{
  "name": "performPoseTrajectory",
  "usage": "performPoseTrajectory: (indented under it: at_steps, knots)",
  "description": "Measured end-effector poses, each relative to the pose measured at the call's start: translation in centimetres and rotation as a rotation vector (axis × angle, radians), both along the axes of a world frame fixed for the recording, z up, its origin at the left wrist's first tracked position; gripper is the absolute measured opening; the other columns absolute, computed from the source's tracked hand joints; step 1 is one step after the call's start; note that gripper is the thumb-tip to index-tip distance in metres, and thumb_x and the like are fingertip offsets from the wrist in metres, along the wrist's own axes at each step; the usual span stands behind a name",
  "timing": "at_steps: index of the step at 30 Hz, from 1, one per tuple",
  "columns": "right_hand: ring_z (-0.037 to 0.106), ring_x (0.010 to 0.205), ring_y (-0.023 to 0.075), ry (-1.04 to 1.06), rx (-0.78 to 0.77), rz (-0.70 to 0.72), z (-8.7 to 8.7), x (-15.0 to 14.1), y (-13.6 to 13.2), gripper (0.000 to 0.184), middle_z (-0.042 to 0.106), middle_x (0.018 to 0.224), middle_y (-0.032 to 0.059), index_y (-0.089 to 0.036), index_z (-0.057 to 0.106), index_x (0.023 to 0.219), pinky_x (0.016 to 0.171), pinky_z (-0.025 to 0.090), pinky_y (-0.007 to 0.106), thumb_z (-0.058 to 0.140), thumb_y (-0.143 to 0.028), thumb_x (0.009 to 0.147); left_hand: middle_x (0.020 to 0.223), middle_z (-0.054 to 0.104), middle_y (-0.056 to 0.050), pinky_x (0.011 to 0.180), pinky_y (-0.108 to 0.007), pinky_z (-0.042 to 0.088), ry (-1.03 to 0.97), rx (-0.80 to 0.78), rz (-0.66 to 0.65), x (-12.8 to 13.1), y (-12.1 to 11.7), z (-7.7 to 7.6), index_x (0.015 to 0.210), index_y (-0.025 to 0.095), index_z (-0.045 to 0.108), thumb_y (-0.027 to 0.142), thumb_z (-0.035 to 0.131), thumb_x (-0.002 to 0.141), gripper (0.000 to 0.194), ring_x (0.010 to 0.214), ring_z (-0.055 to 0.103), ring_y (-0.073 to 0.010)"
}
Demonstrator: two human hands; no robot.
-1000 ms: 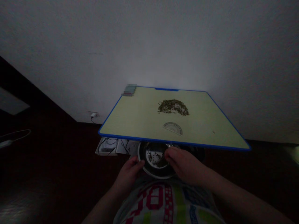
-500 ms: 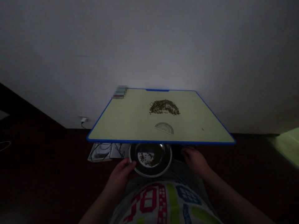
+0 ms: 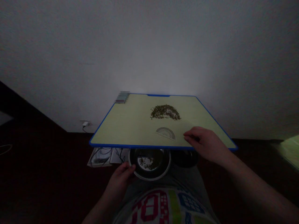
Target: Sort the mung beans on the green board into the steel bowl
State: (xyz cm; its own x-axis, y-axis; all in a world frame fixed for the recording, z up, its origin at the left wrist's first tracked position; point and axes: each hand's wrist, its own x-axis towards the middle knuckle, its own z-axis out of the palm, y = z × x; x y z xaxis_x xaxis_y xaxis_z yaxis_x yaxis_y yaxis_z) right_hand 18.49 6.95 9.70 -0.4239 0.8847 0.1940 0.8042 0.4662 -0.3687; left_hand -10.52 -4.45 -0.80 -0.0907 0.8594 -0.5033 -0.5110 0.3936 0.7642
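One metal bowl (image 3: pixel 149 177), holding small brown pieces (image 3: pixel 147 162), sits below the table's (image 3: pixel 130 124) near edge, its rim gripped by the left hand (image 3: pixel 121 175). Protractor (image 3: pixel 165 133) markings: illegible. Right hand (image 3: pixel 206 143), over the table: thumb and fingertips nearly together; contents indeterminable. Open surface lies left of the protractor.
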Motion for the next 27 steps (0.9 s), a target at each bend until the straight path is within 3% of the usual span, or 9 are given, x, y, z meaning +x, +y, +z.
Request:
performPoseTrajectory:
  at_steps: [5,10,20,22,27]
  knots:
    - [0.060,0.082,0.0196,-0.288,-0.027,0.058,-0.1,-3.9,5.1,0.032,0.067,0.089,0.0098,-0.016,0.070,0.097,0.072,0.042,0.029,0.053,-0.039,0.082,0.083,0.077,-0.007,0.076,-0.035,0.053,0.007,0.004,0.027,-0.1,0.3,0.3,0.080,0.016,0.068,0.027,0.073,0.068,0.017,0.083,0.070,-0.0246]
    - [0.061,0.078,0.0207,-0.441,-0.096,0.146,-1.2,-6.4,6.8,0.032,0.068,0.085,0.0107,-0.017,0.071,0.083,0.066,0.041,0.028,0.057,-0.045,0.077,0.081,0.076,-0.006,0.072,-0.034,0.053,-0.003,0.004,0.041,-0.4,0.5,-0.1,0.081,0.016,0.069,0.029,0.075,0.065,0.022,0.078,0.070,-0.0241]
    - [0.060,0.076,0.0214,-0.438,-0.230,0.093,-0.8,-7.7,9.7,0.049,0.068,0.091,0.0088,-0.016,0.064,0.095,0.059,0.041,0.027,0.075,-0.041,0.055,0.082,0.077,-0.006,0.071,-0.033,0.052,-0.007,0.003,0.032,-0.6,0.4,-0.8,0.082,0.017,0.069,0.029,0.073,0.067,0.020,0.077,0.070,-0.0231]
    - [0.060,0.077,0.0206,-0.404,-0.203,0.089,-0.8,-7.7,9.9,0.047,0.067,0.093,0.0088,-0.016,0.062,0.097,0.059,0.040,0.026,0.074,-0.036,0.056,0.083,0.076,-0.007,0.072,-0.033,0.053,-0.010,0.011,0.033,-0.7,0.4,-0.8,0.084,0.016,0.069,0.029,0.073,0.068,0.021,0.078,0.070,-0.0231]
    - [0.059,0.074,0.0159,-0.225,-0.153,0.082,-1.9,-7.4,10.3,0.022,0.067,0.087,0.0070,-0.015,0.061,0.093,0.061,0.039,0.024,0.059,-0.023,0.073,0.082,0.076,-0.005,0.072,-0.033,0.052,-0.011,0.001,0.040,-0.7,0.4,-0.7,0.080,0.017,0.068,0.028,0.072,0.068,0.017,0.079,0.070,-0.0226]
